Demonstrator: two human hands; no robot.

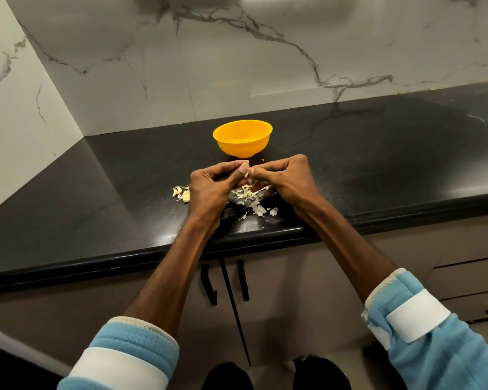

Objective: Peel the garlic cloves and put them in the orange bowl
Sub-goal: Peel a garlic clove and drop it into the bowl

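Pinching clove (246, 174) jointly: left hand (209, 190), right hand (286, 175), both curled, above skins (254, 202), just before bowl (243, 144). Clove judged light, firm, slippery once bare (skin papery); grip ends.

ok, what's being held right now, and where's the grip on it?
A garlic clove, pinched between the left hand and the right hand, one on each side. Fingers hide most of it, so the exact grip cannot be told.

Black countertop (378, 153) meets veined marble walls (209, 66) above taupe cabinets (293, 291).
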